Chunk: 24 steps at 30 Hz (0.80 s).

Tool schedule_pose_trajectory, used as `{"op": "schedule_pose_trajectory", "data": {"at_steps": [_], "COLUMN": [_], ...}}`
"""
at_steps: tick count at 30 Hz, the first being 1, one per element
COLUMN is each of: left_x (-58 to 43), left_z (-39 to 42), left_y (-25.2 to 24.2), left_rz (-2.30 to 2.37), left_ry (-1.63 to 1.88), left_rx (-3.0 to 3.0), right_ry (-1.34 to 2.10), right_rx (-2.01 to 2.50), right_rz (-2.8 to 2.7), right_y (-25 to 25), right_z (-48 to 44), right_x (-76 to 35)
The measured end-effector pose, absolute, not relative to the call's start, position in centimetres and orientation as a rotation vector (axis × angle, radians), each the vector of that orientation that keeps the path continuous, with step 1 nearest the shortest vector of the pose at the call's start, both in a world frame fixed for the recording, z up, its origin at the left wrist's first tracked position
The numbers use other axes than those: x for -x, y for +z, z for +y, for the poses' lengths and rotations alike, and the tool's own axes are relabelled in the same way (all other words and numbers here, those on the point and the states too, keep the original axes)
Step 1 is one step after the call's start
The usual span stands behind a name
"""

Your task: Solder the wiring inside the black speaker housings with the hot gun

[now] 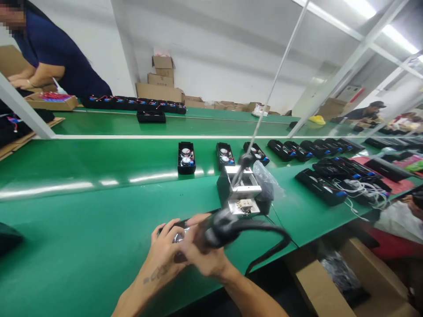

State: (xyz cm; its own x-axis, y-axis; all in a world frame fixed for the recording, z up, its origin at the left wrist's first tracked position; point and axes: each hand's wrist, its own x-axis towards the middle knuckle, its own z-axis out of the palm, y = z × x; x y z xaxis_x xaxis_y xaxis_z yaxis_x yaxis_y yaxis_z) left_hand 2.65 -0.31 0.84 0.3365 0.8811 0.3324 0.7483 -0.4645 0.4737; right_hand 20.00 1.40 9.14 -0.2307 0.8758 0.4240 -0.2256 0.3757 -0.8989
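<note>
My right hand (206,259) is wrapped round a black electric screwdriver (216,231), blurred by motion. A thick black cord (274,226) curves from its rear end, and a thin hanging line rises above it. Under both hands lies a black speaker case (189,221), mostly hidden, with a round silver part showing between the fingers. My left hand (167,246) grips the near left side of this case, close to the screwdriver's front end. The screwdriver's tip is hidden by my hands. Just beyond stands a metal box-like fixture (244,189).
Open black cases (187,158) with round speakers and wires stand along the green bench (82,229). More cases (322,187) and white cables (360,191) lie at the right. A cardboard box (322,288) sits below the bench edge. A co-worker (62,57) leans over the far-left line.
</note>
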Motion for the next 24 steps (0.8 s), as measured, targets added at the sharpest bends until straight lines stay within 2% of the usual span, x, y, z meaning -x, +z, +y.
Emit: {"op": "schedule_pose_trajectory", "data": {"at_steps": [4, 7, 12, 16, 21, 24], "left_x": [-1.3, -2.6, -8.1, -10.9, -10.5, -10.1], "left_z": [0.6, 2.4, 6.2, 8.0, 8.8, 9.8], "left_y": [2.9, 4.5, 6.1, 4.5, 0.0, -0.1], "left_rz": [1.382, 1.298, 0.968, 0.840, 0.805, 0.729], "left_ry": [0.889, 0.963, 0.560, 0.326, 0.520, 0.687], "left_rx": [-2.472, -2.587, -2.838, -2.969, -3.076, -3.038], "right_ry": [0.932, 0.708, 0.626, 0.664, 0.689, 0.697], "right_rx": [0.639, 0.932, 1.382, 1.328, 1.266, 1.269], "right_rz": [-1.042, -0.943, -1.126, -1.138, -1.136, -1.116], "right_y": [11.6, 11.1, 6.9, 5.0, 4.2, 3.7], "right_z": [3.2, 4.9, 6.7, 7.0, 7.3, 7.3], "right_x": [-26.4, -31.7, -35.5, -35.5, -35.7, -35.9]}}
